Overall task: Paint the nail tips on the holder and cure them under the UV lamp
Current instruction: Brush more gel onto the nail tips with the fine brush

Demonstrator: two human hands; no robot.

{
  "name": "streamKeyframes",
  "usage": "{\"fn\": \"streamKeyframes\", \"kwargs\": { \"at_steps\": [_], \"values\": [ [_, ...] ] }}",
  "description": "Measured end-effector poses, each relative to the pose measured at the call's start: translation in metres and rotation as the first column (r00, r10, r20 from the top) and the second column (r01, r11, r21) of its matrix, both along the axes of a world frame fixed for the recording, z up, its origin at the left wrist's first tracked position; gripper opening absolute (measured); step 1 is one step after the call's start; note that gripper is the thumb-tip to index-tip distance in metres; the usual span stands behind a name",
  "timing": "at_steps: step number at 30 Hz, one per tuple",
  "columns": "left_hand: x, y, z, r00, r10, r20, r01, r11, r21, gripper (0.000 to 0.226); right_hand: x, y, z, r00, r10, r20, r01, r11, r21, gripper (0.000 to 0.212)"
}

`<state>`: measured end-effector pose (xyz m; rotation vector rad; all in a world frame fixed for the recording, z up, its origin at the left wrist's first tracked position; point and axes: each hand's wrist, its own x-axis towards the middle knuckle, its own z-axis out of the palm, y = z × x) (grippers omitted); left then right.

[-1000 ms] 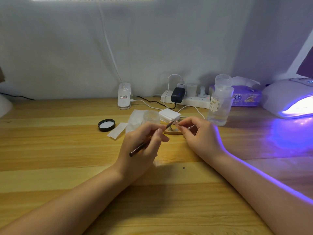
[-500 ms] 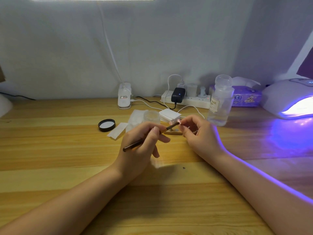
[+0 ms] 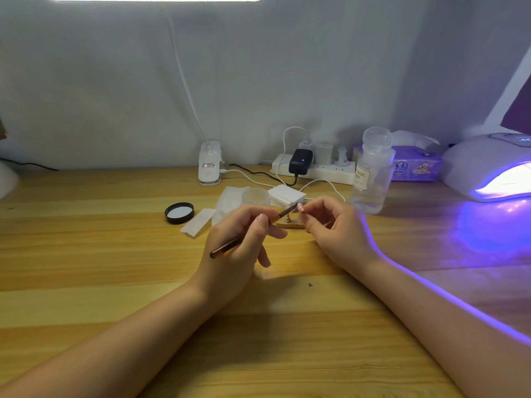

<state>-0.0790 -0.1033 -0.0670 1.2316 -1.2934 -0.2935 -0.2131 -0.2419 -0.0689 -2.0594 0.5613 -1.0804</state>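
Left hand [image 3: 238, 242] closed in a pen-like grip on a thin brown brush [image 3: 253, 229], shaft slanting up and to the right, dark tip touching or just short of a small pale nail tip [image 3: 300, 207]. Right hand [image 3: 336, 231] curled with thumb and forefinger pinching that nail tip by its stick, lifted slightly above the wooden holder [image 3: 288, 224]. Holder lying flat on the desk [image 3: 115, 282] between the two hands, mostly hidden by fingers, one small peg visible upright on it. Just behind the holder, a stack of white pads [image 3: 286, 194] and a small clear jar [image 3: 255, 196]; left of the holder, a crumpled white wipe [image 3: 230, 201], a flat paper sachet [image 3: 198, 222] and, farther left, a black lid [image 3: 179, 212] lying upside down. Right of the holder and a little behind, a clear bottle [image 3: 372, 173] with a label, liquid low in it. Far right of the holder, at the desk's edge, the white UV lamp [image 3: 488, 168], lit, casting violet light over the wood and along the right forearm. Behind the holder against the wall, a power strip [image 3: 316, 169] with plugs and a black adapter, a white lamp base [image 3: 209, 165], and a purple tissue pack [image 3: 413, 165].
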Motion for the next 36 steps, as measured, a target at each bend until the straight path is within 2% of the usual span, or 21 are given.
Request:
{"fn": "streamKeyframes", "kwargs": {
  "at_steps": [12,16,23,31,36],
  "values": [
    [-0.0023,0.0029,0.0025,0.999,-0.046,0.012,0.046,0.999,0.009,0.019,-0.0015,-0.0003,-0.0005,0.998,-0.062,-0.024,0.061,0.998,-0.022,0.008],
    [-0.0041,0.0034,0.0026,0.996,-0.083,0.029,0.082,0.997,0.009,0.019,-0.001,-0.0008,-0.0014,0.998,-0.059,-0.039,0.058,0.998,-0.032,0.017],
    [-0.0013,0.0004,0.0014,1.0,-0.001,0.021,0.002,1.0,-0.031,0.019,-0.0004,-0.001,-0.0007,0.998,-0.063,-0.015,0.062,0.997,-0.037,0.012],
    [-0.0013,0.0019,-0.0004,0.997,-0.064,0.044,0.064,0.998,0.008,0.023,-0.0004,0.0002,0.0003,0.997,-0.079,-0.025,0.078,0.995,-0.06,0.01],
    [-0.0031,0.0037,0.0003,0.996,-0.058,0.071,0.06,0.998,-0.022,0.027,-0.0004,-0.0003,0.0003,0.996,-0.082,-0.022,0.081,0.995,-0.06,0.017]
  ]
}}
